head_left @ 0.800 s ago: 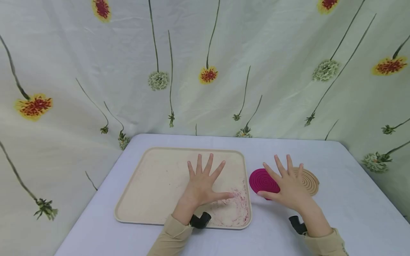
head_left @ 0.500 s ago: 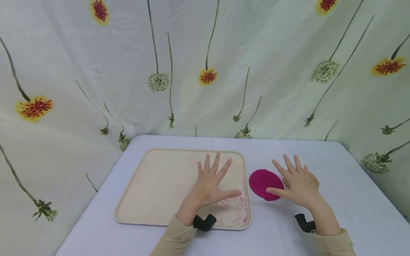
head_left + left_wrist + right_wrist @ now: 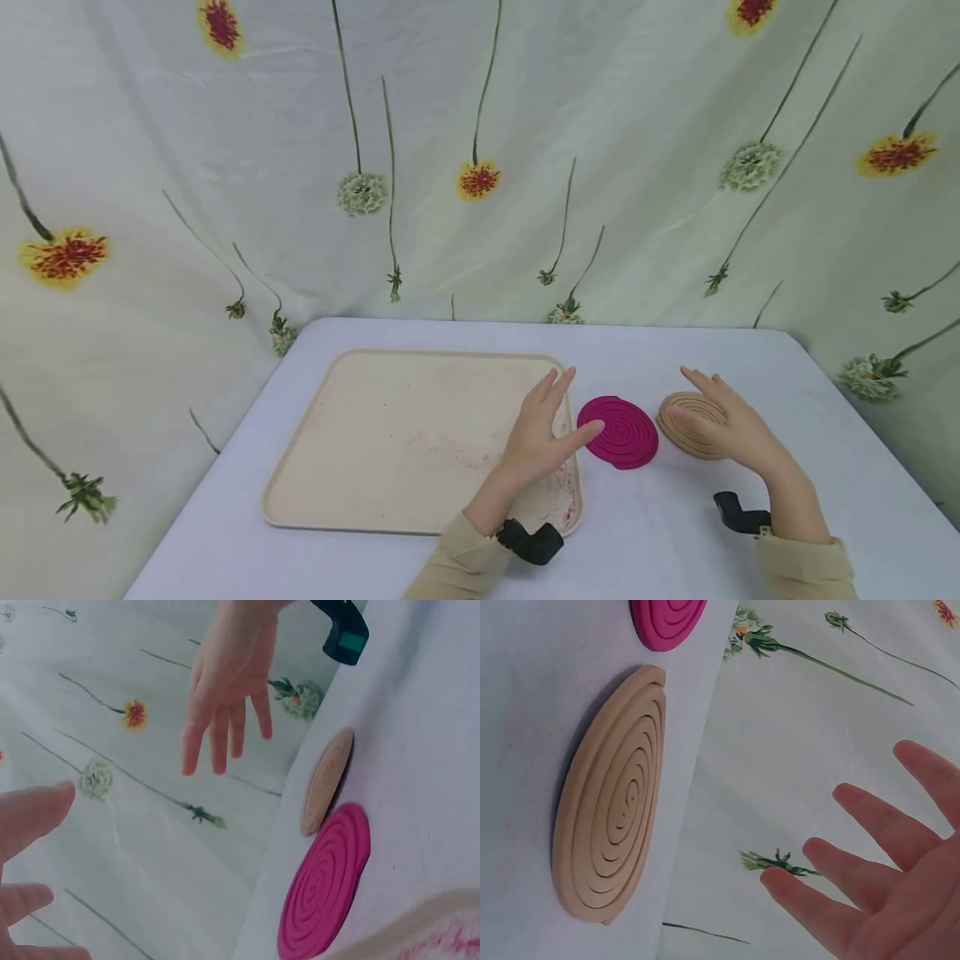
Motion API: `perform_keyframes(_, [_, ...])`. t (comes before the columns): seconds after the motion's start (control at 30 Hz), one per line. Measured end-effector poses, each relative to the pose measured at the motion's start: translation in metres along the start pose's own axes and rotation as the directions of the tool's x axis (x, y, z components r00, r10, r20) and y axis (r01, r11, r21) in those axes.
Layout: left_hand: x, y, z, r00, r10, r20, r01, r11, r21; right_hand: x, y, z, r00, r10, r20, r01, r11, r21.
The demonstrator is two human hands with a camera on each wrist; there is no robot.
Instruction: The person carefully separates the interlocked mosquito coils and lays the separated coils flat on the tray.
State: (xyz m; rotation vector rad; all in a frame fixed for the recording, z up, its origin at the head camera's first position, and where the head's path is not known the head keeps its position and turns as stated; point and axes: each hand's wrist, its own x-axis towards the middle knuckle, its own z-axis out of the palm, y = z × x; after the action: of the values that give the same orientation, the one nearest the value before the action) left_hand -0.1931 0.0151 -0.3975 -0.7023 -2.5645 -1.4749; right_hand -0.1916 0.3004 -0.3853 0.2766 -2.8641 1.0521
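A magenta spiral disc [image 3: 621, 433] lies flat on the table, right of the tray, with a tan spiral disc [image 3: 686, 427] to its right. My left hand [image 3: 536, 433] hovers over the tray's right side, fingers extended and thumb pointing towards the magenta disc. Over the right part of the tan disc hangs my right hand [image 3: 738, 425], fingers extended, holding nothing. In the right wrist view the tan disc [image 3: 615, 802] shows whole, apart from the spread fingers of the right hand [image 3: 885, 877]. The left wrist view shows both discs, the magenta one [image 3: 326, 885] nearer.
A cream tray [image 3: 360, 442] with reddish smears at its right end covers the left part of the white-clothed table [image 3: 810, 400]. Behind stands a pale cloth backdrop [image 3: 645, 108] printed with flowers. A black band piece [image 3: 531, 542] sits at the left wrist, another [image 3: 738, 514] at the right.
Both hands have moved right and turned, so the palms stand more sideways. The left hand has come from mid-tray to its right edge; the magenta disc is less covered.
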Motion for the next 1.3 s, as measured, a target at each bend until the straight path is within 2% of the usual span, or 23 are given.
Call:
perform_keyframes(0.13, [0.003,0.005,0.02,0.998,-0.055,-0.021,0.052,0.99,-0.13,0.0,0.009,-0.002,0.998,0.06,-0.009,-0.059,0.996,0.063])
perform_keyframes(0.23, [0.003,0.01,0.036,0.991,-0.13,-0.027,0.12,0.963,-0.24,0.003,0.025,0.002,0.996,0.083,-0.022,-0.08,0.99,0.117])
perform_keyframes(0.33, [0.006,0.014,0.052,0.981,-0.191,-0.038,0.167,0.927,-0.336,0.012,0.064,0.013,0.992,0.109,-0.071,-0.1,0.988,0.118])
perform_keyframes(0.47, [0.009,0.016,0.072,0.971,-0.234,-0.055,0.19,0.887,-0.422,0.024,0.117,0.025,0.978,0.158,-0.135,-0.147,0.985,0.087])
perform_keyframes(0.57, [0.013,0.016,0.087,0.962,-0.266,-0.061,0.207,0.857,-0.472,0.027,0.135,0.027,0.967,0.193,-0.168,-0.178,0.979,0.099])
perform_keyframes(0.73, [0.021,0.016,0.111,0.946,-0.31,-0.098,0.214,0.822,-0.528,0.024,0.141,0.026,0.942,0.273,-0.195,-0.238,0.953,0.186])
perform_keyframes(0.9, [0.027,0.015,0.131,0.922,-0.377,-0.09,0.245,0.747,-0.618,0.022,0.139,0.026,0.915,0.357,-0.19,-0.302,0.915,0.267])
perform_keyframes(0.97, [0.029,0.015,0.135,0.913,-0.399,-0.085,0.257,0.724,-0.64,0.022,0.139,0.027,0.906,0.384,-0.181,-0.327,0.903,0.28])
perform_keyframes(1.03, [0.031,0.016,0.139,0.908,-0.409,-0.089,0.261,0.72,-0.643,0.022,0.139,0.027,0.898,0.405,-0.171,-0.349,0.893,0.285])
perform_keyframes(1.2, [0.037,0.016,0.149,0.894,-0.445,-0.055,0.299,0.684,-0.666,0.022,0.137,0.027,0.882,0.447,-0.152,-0.398,0.877,0.271])
perform_keyframes(1.3, [0.039,0.016,0.156,0.885,-0.465,-0.022,0.331,0.663,-0.671,0.017,0.12,0.022,0.88,0.457,-0.132,-0.415,0.873,0.256])
